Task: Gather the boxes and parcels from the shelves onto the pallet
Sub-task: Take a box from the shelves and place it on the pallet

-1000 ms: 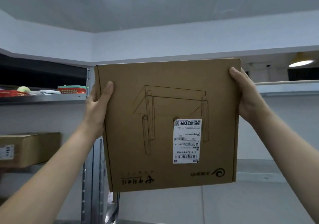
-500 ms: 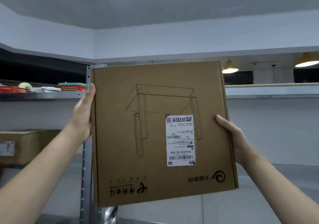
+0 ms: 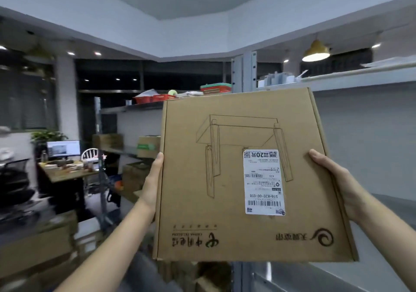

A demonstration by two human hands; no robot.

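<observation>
Box (image 3: 227,179) hides shelving (image 3: 139,107); desk (image 3: 67,174) stands leftward.

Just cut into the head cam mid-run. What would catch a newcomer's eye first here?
A flat cardboard box fills the centre-right of the view, gripped at its side edges by the left hand and the right hand. Its white shipping label, right of centre on the face, reads upside down. Behind it at the left, more brown cartons sit on metal shelves.

A yellow pendant lamp (image 3: 315,50) glows; a cluttered desk (image 3: 67,173) stands left.
</observation>
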